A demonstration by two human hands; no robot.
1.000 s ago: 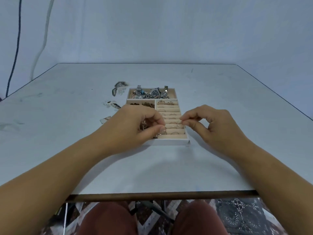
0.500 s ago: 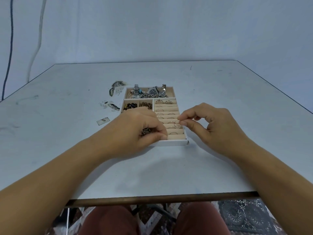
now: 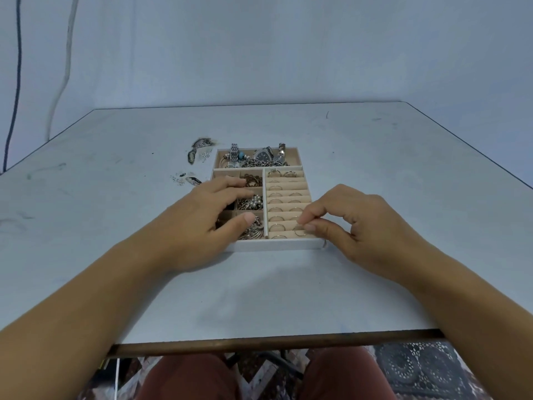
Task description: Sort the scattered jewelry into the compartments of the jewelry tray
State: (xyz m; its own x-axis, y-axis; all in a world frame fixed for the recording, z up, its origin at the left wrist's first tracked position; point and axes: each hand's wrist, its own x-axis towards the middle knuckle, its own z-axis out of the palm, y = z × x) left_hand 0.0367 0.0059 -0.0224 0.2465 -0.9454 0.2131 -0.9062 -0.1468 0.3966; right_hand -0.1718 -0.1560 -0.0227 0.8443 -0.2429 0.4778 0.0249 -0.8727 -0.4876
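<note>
A white jewelry tray [image 3: 277,245] with beige lining sits mid-table. Its far compartment holds watches and chains [image 3: 259,158]. Small left cells hold earrings and chains; the right side has ring rolls [image 3: 285,194] with several rings. My left hand [image 3: 207,217] lies over the left cells, fingers stretched out flat and thumb over the near cell, holding nothing. My right hand [image 3: 354,229] pinches a thin ring [image 3: 299,230] between thumb and forefinger at the nearest ring rolls.
Loose jewelry pieces [image 3: 199,148] and small bits [image 3: 187,179] lie on the table left of the tray's far end. The table's near edge [image 3: 274,340] runs just above my knees. A cable hangs on the wall at far left.
My left hand has uncurled from the near cell and now stretches flat over the left cells. My right hand has dropped toward the nearest ring rolls with the ring.
</note>
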